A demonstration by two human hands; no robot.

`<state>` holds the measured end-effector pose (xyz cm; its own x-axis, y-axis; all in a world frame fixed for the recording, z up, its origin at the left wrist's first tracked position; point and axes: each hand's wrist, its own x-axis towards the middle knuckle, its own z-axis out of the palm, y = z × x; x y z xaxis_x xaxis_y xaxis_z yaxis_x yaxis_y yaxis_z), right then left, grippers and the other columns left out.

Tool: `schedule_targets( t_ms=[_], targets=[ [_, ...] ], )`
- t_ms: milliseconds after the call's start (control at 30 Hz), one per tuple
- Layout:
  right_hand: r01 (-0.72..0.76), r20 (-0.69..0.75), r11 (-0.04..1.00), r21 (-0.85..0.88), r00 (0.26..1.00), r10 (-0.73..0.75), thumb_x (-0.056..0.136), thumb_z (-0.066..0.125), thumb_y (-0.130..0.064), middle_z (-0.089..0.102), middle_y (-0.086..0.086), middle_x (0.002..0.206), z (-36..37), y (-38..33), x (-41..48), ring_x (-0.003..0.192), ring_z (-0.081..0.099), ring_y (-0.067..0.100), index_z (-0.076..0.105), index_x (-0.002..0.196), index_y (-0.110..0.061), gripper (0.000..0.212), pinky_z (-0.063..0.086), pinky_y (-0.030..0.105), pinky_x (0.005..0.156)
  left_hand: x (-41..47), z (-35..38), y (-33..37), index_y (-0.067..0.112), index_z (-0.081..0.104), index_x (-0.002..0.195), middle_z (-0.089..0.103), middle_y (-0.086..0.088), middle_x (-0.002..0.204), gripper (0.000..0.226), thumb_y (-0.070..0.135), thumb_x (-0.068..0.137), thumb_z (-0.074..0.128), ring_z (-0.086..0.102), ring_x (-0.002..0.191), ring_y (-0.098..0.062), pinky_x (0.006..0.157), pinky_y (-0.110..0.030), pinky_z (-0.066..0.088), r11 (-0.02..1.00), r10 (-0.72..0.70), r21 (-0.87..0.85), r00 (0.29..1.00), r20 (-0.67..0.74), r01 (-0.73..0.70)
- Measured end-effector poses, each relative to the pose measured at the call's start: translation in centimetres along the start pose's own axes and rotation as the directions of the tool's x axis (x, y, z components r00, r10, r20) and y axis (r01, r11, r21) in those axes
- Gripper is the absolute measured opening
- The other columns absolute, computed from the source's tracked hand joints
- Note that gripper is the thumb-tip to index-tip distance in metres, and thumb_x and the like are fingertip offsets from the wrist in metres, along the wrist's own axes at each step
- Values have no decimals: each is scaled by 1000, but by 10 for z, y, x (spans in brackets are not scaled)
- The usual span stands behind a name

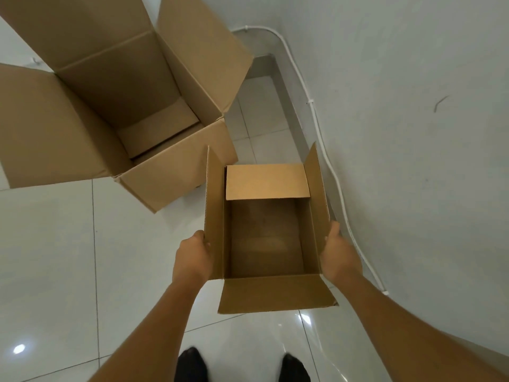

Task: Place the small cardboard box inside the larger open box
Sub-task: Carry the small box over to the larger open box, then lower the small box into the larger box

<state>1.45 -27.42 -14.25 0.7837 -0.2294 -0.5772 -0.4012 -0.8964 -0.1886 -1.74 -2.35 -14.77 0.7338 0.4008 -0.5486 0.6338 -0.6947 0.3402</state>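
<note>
**Small box carried between two hands, short of the larger box**

Small cardboard box point(265, 230) held in the air over the tiled floor point(55, 257), mouth up, all four top flaps open. Left hand point(192, 257) pressed against the left side flap, thumb hooked over its edge; right hand point(340, 255) flat against the right side, fingers out of sight behind the cardboard. Neither hand closed around anything, both merely squeezing inward. Larger open box point(115, 106) standing on the floor ahead and to the left, flaps splayed wide, apparently empty inside.

Likely trouble, judged from the layout: grip resting on loose flaps rather than on the walls, so possible buckling or slipping under the squeeze. Near flap point(276, 295) hanging outward toward the body, far flap point(265, 181) folded in; either liable to snag on the larger box's rim or right-hand flap during lowering. Fit also uncertain, with the small box not much narrower than the opening.

Hidden or unclear: underside of the small box; right fingers; left part of the larger box cut off by the frame edge; white cable point(334, 177) along the wall partly behind the small box.
</note>
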Motion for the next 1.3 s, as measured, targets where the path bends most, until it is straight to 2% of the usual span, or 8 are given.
schedule_targets(
  t_ms=[200,400,567,667,767,867,1033,1300],
  targets=[
    [4,-28,999,-42,1000,-5,89,52,5,66,14,110,-43,2,-31,80,68,23,19,144,-13,66,59,32,69,-32,-34,20,5,58,114,68,-13,104,25,15,99,41,57,75,-19,74,-28,50,998,61,-1,998,-22,-61],
    [72,-122,997,-20,990,-74,90,50,2,56,5,73,-105,-8,-69,59,56,17,31,138,-11,53,41,24,47,-71,-83,47,7,61,113,70,-11,94,27,15,99,40,63,75,-23,72,-31,54,989,124,-70,985,-121,-133],
    [103,-213,994,-37,971,-108,92,49,-2,50,-1,60,-160,-31,-103,54,57,17,36,132,-12,43,48,28,47,-97,-135,72,8,63,96,61,-6,72,23,17,98,42,52,57,-11,53,-19,41,974,174,-112,969,-175,-195],
    [104,-248,993,-49,962,-113,93,50,-4,48,-1,57,-189,-45,-122,49,53,13,36,133,-11,43,36,21,41,-108,-168,84,11,56,79,48,1,56,22,15,97,44,44,48,-8,45,-17,32,963,206,-125,954,-219,-237],
    [123,-267,990,-65,954,-136,94,49,-5,45,-2,57,-214,-64,-136,47,50,11,35,135,-10,43,29,18,39,-113,-200,90,6,59,82,49,-4,55,21,14,96,45,45,48,-12,47,-20,35,952,217,-160,943,-254,-262],
    [153,-290,986,-60,943,-164,95,47,-5,49,1,59,-235,-91,-147,49,52,13,36,134,-10,41,31,19,40,-113,-234,90,6,60,85,61,-15,65,18,14,95,47,52,53,-17,51,-25,42,934,220,-209,929,-297,-288],
    [220,-328,969,-112,913,-245,95,48,-5,50,0,58,-252,-152,-154,47,51,12,33,134,-11,42,31,19,39,-110,-295,74,12,56,80,50,3,58,17,14,96,48,49,51,-9,48,-16,37,924,207,-228,904,-374,-306],
    [349,-296,932,-102,883,-363,95,44,-4,50,2,60,-249,-266,-147,49,49,12,35,129,-9,36,29,20,40,-70,-378,19,11,49,63,50,-6,56,32,12,94,49,43,49,-12,48,-18,34,925,100,-277,871,-482,-259]
  ],
)
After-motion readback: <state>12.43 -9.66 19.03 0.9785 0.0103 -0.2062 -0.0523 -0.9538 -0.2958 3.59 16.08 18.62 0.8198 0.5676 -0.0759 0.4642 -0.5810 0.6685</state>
